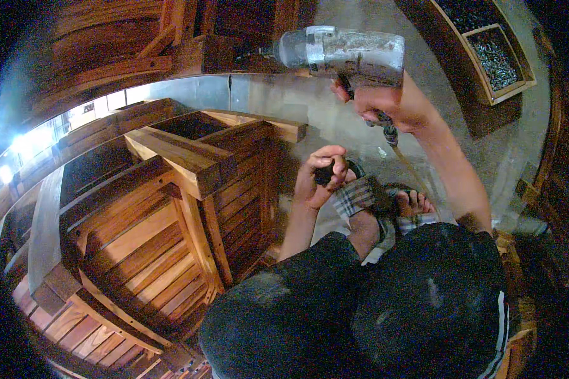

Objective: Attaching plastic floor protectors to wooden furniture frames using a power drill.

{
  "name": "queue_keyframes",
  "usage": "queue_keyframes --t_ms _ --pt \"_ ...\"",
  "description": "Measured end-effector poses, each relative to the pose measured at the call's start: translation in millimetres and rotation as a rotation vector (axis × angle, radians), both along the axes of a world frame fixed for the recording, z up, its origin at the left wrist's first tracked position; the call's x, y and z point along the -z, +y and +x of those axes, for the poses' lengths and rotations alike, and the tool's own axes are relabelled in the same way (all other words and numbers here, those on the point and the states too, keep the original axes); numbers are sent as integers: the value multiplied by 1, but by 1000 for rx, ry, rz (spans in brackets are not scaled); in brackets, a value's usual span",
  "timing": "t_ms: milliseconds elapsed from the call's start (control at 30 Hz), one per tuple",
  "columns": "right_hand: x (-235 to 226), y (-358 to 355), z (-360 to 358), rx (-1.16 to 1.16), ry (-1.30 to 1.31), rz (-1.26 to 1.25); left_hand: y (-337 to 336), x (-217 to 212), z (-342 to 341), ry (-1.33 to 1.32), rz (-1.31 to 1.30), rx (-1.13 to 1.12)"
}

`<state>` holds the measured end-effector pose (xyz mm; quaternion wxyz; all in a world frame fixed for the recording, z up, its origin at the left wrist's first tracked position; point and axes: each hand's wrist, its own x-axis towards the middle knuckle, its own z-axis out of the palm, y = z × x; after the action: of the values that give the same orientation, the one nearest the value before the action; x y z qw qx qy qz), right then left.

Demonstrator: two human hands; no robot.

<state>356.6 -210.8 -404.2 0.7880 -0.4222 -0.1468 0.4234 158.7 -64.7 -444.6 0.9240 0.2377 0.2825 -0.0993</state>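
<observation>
My right hand [395, 104] is wrapped round the grip of a worn silver air impact wrench [360, 50]. The wrench points left, its tip reaching the corner of a dark wooden frame [199, 55]; whether the tip touches a fastener there cannot be made out. From the bottom of its grip a thin air hose [411, 167] runs down past my feet. Lower and to the left, my left hand [308, 183] is raised with fingers curled round a small dark object [324, 173], whose kind does not show clearly.
Slatted wooden furniture [139, 265] with thick legs fills the left side. At the upper right lies a wooden box [509, 93] with small metal fasteners [496, 60] in it. My knees [430, 297] take up the lower middle, above a grey floor [265, 95].
</observation>
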Motion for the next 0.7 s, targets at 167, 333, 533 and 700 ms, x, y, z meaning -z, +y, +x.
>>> queue_keyframes --t_ms 167,333,533,700 --pt "-8 -16 -3 14 11 -106 -1 -1 -5 41 41 -13" --pt "8 -35 -26 -31 -14 -174 15 -13 -2 -39 150 -72" --pt "1 -74 -48 25 -82 -231 4 -36 32 -6 265 -69" --pt "1 -83 -61 -23 -6 -97 12 -33 38 -240 -15 -154"
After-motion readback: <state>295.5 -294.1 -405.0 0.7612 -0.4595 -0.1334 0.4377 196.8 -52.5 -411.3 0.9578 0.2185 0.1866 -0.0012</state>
